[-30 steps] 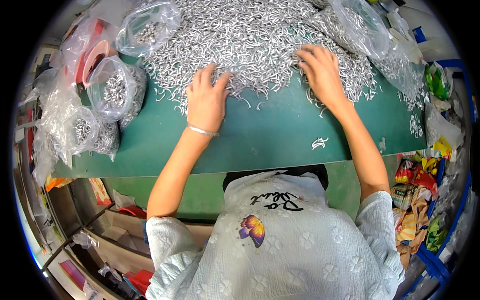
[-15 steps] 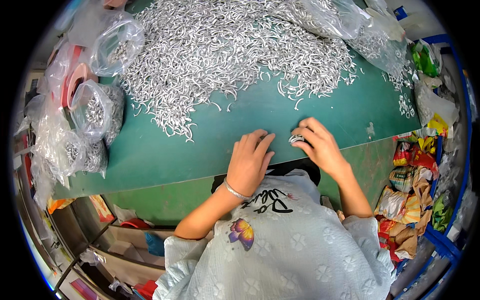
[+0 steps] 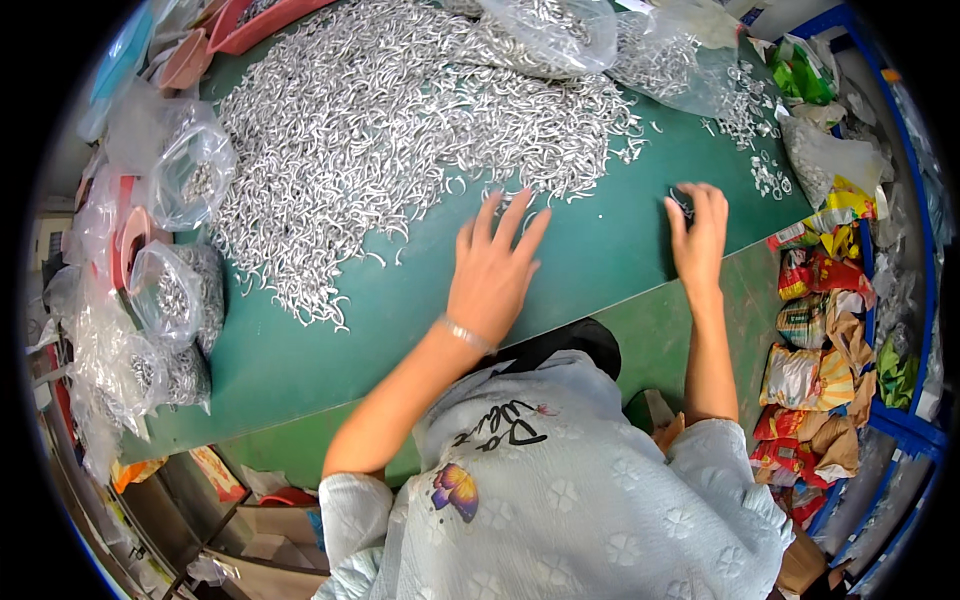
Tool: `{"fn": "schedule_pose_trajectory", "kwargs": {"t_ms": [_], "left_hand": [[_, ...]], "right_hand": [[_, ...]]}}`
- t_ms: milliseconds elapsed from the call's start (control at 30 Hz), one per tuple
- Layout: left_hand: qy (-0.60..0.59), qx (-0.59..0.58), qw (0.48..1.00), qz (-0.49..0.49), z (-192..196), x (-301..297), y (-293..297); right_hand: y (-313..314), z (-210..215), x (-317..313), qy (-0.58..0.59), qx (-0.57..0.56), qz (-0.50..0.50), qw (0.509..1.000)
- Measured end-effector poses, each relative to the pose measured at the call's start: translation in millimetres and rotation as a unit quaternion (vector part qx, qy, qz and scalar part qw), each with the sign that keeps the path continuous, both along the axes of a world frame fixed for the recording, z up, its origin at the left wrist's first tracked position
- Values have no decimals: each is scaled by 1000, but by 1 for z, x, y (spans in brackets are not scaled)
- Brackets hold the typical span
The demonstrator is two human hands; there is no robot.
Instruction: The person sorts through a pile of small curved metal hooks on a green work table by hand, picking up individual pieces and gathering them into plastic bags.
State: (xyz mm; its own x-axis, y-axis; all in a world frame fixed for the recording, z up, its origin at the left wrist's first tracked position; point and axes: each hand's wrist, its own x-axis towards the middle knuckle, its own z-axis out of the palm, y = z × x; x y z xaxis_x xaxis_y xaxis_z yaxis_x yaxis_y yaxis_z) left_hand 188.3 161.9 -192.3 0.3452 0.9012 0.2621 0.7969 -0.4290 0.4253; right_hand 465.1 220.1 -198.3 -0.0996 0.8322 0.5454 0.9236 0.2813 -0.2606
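A large pile of small curved silver metal pieces (image 3: 350, 150) is heaped on the green table (image 3: 590, 245). My left hand (image 3: 492, 270) reaches to the pile's near edge with its fingers spread, a few loose pieces by the fingertips. It holds nothing that I can see. To the right, over the bare green surface, my right hand (image 3: 704, 235) is curled, thumb facing the fingers. Between them sits a small cluster of the curved metal pieces (image 3: 683, 205), mostly dark and shaded here.
Clear plastic bags of metal parts (image 3: 180, 290) line the table's left side, near a red tray (image 3: 260, 25). Another filled bag (image 3: 550, 35) lies on the pile's back. Small ring-like scraps (image 3: 770, 175) lie at right. Colourful packets (image 3: 810, 375) fill a blue-framed rack.
My left hand has moved forward to the pile, its fingers spreading. My right hand has moved right, away from the left, carrying the metal pieces. The whole view has shifted.
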Motion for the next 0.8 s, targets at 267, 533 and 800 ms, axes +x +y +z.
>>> {"fn": "schedule_pose_trajectory", "kwargs": {"t_ms": [267, 533, 800], "left_hand": [[71, 65, 995, 4, -29, 9, 89], [13, 17, 998, -65, -12, -34, 50], [-8, 42, 999, -9, -12, -71, 11]], "right_hand": [[29, -33, -96, -28, -105, 81, 991], [-34, -11, -119, 88, -176, 252, 947], [-29, -24, -132, 61, -165, 405, 897]]}}
